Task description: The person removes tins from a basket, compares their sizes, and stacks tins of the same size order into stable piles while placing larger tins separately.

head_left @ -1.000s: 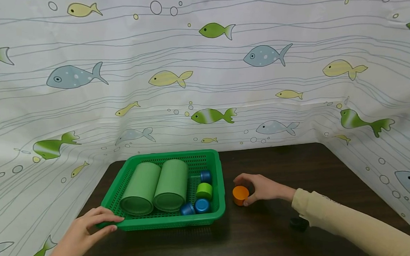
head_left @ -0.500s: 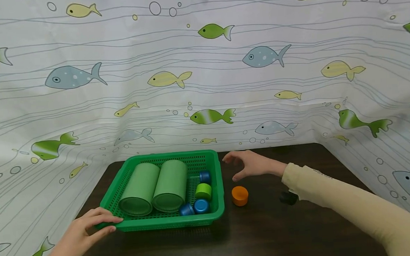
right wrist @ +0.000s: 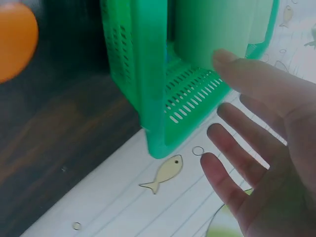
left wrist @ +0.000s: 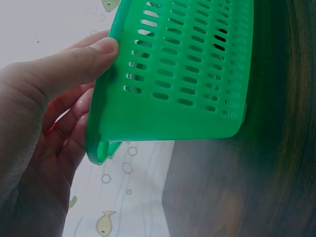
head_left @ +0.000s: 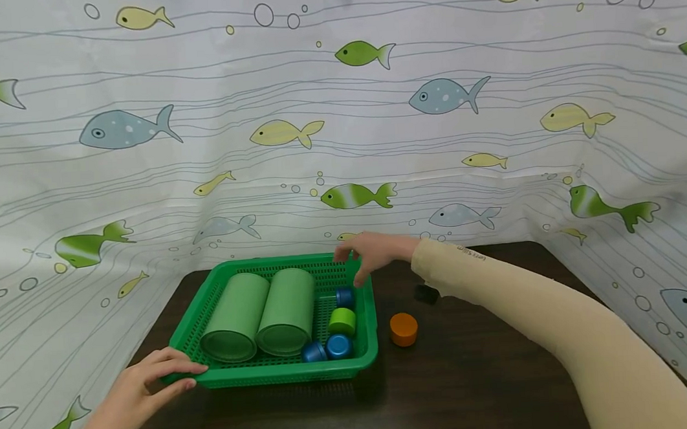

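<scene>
A green plastic basket (head_left: 270, 375) stands on the dark table. My left hand (head_left: 140, 393) grips its rim at the front left corner; in the left wrist view the thumb (left wrist: 101, 49) lies on the outer wall and the fingers are behind the rim. My right hand (head_left: 374, 252) hovers by the back right corner of the basket, fingers spread and slightly bent, holding nothing. Inside lie two pale green cylinders (head_left: 237, 317), a lime green cap (head_left: 342, 321) and three blue caps (head_left: 339, 346). An orange cap (head_left: 404, 329) sits on the table right of the basket.
The dark wooden table (head_left: 475, 389) extends right and in front of the basket. A fish-patterned sheet (head_left: 375, 154) rises close behind the basket and along both sides. A small black item (head_left: 426, 294) shows under the right sleeve.
My right hand has let go of the orange cap and moved up and left to the basket's back right corner. The cap stays on the table; my left hand keeps its place.
</scene>
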Tool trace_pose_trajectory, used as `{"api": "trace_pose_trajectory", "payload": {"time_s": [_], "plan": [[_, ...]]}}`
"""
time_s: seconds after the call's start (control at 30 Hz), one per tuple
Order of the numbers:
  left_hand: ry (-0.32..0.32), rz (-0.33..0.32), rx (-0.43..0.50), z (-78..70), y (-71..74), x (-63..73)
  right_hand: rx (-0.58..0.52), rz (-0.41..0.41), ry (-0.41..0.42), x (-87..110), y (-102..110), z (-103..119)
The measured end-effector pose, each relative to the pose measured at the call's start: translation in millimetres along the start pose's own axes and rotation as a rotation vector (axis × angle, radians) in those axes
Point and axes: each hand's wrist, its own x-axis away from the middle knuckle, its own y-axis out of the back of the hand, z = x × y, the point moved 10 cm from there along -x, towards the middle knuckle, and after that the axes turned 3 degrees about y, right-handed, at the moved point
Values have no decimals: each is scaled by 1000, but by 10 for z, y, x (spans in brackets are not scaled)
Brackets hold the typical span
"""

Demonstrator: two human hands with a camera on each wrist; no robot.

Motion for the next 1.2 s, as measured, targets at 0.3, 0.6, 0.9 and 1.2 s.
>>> {"api": "trace_pose_trajectory", "payload": {"time_s": [0.3,0.6,0.9,1.2], "plan": [[-16,-1,23,-1,-27,8,195,165,-74,-356,-124,77],[-21,10,40,1,-64,-7,173,263,-190,-566,-274,-37],[-12,4,41,30,-73,-3,53,276,-253,-608,-482,-142],[-15,-5,34,24,-3,21,112,248,-328,-635,-613,-152]]}}
